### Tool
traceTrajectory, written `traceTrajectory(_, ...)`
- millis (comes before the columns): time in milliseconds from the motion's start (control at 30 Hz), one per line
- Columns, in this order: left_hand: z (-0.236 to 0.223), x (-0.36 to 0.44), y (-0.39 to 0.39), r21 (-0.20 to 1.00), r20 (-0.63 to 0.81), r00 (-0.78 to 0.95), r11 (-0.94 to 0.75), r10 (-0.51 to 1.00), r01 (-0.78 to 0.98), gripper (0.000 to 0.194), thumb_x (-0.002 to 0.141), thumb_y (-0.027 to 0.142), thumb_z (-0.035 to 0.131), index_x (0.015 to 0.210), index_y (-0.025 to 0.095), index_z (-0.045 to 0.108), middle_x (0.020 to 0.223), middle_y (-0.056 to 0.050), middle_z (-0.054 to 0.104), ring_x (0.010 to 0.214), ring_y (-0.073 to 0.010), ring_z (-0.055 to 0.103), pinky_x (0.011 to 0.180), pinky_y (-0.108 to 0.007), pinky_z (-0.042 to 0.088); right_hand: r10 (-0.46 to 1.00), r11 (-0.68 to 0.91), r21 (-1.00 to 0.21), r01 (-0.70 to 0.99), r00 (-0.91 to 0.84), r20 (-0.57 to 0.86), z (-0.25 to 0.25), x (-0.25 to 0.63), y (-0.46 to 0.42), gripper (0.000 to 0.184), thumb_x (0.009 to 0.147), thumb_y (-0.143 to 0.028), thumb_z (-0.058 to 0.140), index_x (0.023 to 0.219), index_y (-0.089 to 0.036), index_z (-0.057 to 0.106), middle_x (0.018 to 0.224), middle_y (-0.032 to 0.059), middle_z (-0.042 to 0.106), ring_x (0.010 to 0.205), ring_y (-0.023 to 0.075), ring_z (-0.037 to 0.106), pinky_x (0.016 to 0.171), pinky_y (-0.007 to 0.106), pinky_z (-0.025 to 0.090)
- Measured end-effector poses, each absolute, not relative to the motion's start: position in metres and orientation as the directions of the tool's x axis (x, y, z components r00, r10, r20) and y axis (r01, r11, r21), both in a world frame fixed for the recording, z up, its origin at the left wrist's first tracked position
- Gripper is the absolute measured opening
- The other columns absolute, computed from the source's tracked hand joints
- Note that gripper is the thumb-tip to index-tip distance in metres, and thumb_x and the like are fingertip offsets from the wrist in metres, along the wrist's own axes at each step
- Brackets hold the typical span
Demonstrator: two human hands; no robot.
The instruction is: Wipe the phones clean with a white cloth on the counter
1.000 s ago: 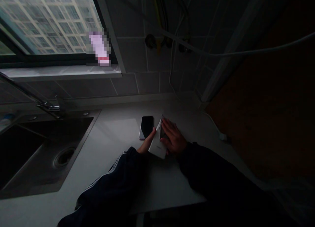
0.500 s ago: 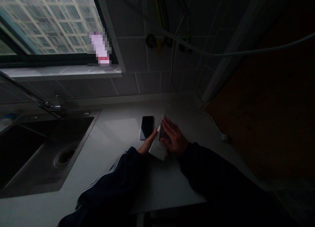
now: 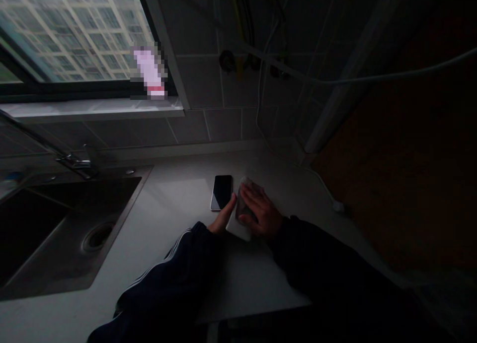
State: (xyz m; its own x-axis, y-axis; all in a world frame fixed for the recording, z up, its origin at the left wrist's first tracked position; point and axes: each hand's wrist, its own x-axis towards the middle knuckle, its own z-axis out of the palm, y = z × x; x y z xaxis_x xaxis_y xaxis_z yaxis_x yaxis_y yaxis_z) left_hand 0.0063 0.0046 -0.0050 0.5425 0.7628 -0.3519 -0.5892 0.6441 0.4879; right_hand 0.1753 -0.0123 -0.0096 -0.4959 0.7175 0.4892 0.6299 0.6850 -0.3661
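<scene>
My left hand [image 3: 222, 218] grips a flat white rectangular object [image 3: 237, 230], about phone-sized, with the thumb along its left edge. The other left fingers are hidden beneath it. My right hand [image 3: 263, 213] lies over its upper face, fingers together, pressing a thin pale cloth or wipe [image 3: 244, 180] against it. Most of the cloth is under the fingers, so its exact kind is unclear. Just left of and beyond the hands, a smartphone [image 3: 221, 192] with a dark screen lies face up on the white countertop [image 3: 175, 204].
At the left a steel sink [image 3: 84, 278] with a faucet [image 3: 76, 163] is set into the counter. A white cable [image 3: 325, 184] with a plug trails at the right. Behind are a tiled wall, pipes and a window with a blurred pink item [image 3: 151, 72] on its sill.
My right hand and the cloth have shifted slightly left and down over the white object. My left hand and the smartphone stay in place.
</scene>
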Motion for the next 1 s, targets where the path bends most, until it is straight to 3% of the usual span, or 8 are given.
traceTrajectory(133, 0.0, 0.007, 0.006, 0.506, -0.41, 0.485, 0.635, 0.772, -0.584, 0.057, 0.104, 0.048, 0.039, 0.15, 0.015, 0.05, 0.119, -0.01, 0.075, 0.116, -0.019, 0.069, 0.104, -0.026, 0.048, 0.63, 0.776, -0.343, 0.53, -0.617, 0.472, -0.007, 0.175, -0.014, 0.064, 0.104, -0.052, 0.04, 0.153, -0.012, 0.043, 0.157, 0.0172, 0.044, 0.151, 0.0303, 0.033, 0.121, 0.059, 0.031)
traceTrajectory(233, 0.003, 0.004, 0.002, 0.502, -0.418, 0.567, 0.701, 0.709, -0.507, 0.055, 0.103, 0.048, 0.041, 0.145, 0.016, 0.056, 0.116, -0.012, 0.076, 0.113, -0.0249, 0.071, 0.101, -0.034, 0.052, 0.696, 0.71, -0.356, 0.607, -0.532, 0.481, -0.003, 0.184, -0.006, 0.058, 0.105, -0.045, 0.041, 0.155, -0.016, 0.041, 0.158, 0.0156, 0.043, 0.15, 0.0301, 0.036, 0.12, 0.061, 0.031)
traceTrajectory(333, 0.005, 0.002, -0.001, 0.504, -0.444, 0.625, 0.756, 0.642, -0.417, 0.055, 0.102, 0.049, 0.042, 0.142, 0.014, 0.059, 0.113, -0.013, 0.077, 0.107, -0.0306, 0.073, 0.098, -0.04, 0.054, 0.774, 0.609, -0.393, 0.689, -0.408, 0.483, -0.003, 0.187, -0.003, 0.061, 0.104, -0.043, 0.042, 0.158, -0.014, 0.034, 0.162, 0.0169, 0.035, 0.153, 0.0321, 0.029, 0.119, 0.064, 0.031)
traceTrajectory(567, 0.009, 0.005, 0.004, 0.491, -0.435, 0.453, 0.627, 0.778, -0.605, 0.062, 0.103, 0.052, 0.039, 0.152, 0.017, 0.047, 0.121, -0.013, 0.074, 0.113, -0.0249, 0.071, 0.105, -0.034, 0.049, 0.61, 0.792, -0.344, 0.504, -0.637, 0.47, -0.008, 0.173, -0.016, 0.064, 0.101, -0.05, 0.049, 0.154, -0.013, 0.043, 0.157, 0.0164, 0.044, 0.151, 0.0304, 0.035, 0.121, 0.059, 0.032)
traceTrajectory(667, 0.012, 0.004, 0.003, 0.465, -0.419, 0.526, 0.673, 0.74, -0.576, 0.065, 0.102, 0.057, 0.034, 0.152, 0.017, 0.047, 0.121, -0.014, 0.074, 0.112, -0.027, 0.071, 0.104, -0.038, 0.051, 0.646, 0.761, -0.343, 0.551, -0.597, 0.475, -0.005, 0.179, -0.01, 0.06, 0.104, -0.048, 0.044, 0.154, -0.014, 0.043, 0.158, 0.0152, 0.043, 0.151, 0.0298, 0.033, 0.121, 0.06, 0.031)
traceTrajectory(833, 0.01, 0.004, 0.0, 0.462, -0.393, 0.629, 0.735, 0.671, -0.496, 0.062, 0.105, 0.052, 0.029, 0.154, 0.018, 0.045, 0.124, -0.014, 0.073, 0.115, -0.0287, 0.069, 0.101, -0.04, 0.053, 0.738, 0.653, -0.37, 0.661, -0.446, 0.506, -0.006, 0.186, -0.002, 0.067, 0.104, -0.046, 0.042, 0.159, -0.011, 0.029, 0.164, 0.0181, 0.03, 0.155, 0.0318, 0.021, 0.121, 0.062, 0.029)
traceTrajectory(1000, 0.005, 0.007, 0.004, 0.496, -0.395, 0.507, 0.642, 0.767, -0.585, 0.066, 0.104, 0.055, 0.031, 0.155, 0.017, 0.042, 0.125, -0.012, 0.073, 0.119, -0.0239, 0.067, 0.107, -0.033, 0.048, 0.612, 0.787, -0.304, 0.537, -0.615, 0.497, -0.01, 0.174, -0.013, 0.071, 0.101, -0.052, 0.047, 0.158, -0.011, 0.033, 0.161, 0.0174, 0.037, 0.154, 0.032, 0.025, 0.121, 0.06, 0.031)
